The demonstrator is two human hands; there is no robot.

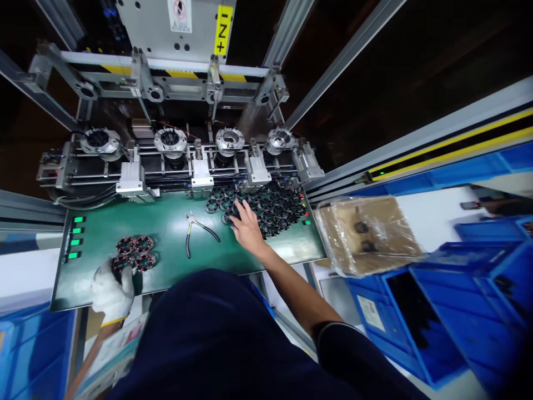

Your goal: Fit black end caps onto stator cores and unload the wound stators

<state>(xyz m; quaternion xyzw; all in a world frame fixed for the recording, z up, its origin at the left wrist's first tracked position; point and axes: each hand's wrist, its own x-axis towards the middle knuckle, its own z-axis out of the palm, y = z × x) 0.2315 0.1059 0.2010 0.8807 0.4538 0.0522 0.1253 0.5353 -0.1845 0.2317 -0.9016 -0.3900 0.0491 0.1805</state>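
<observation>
Black rings (135, 253), left hand (111, 288) (gloved) touching

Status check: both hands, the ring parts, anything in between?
Gloved left hand at four red-and-black rings. Bare right hand, fingers spread, at black ring pile. Pliers between, handles apart.
</observation>
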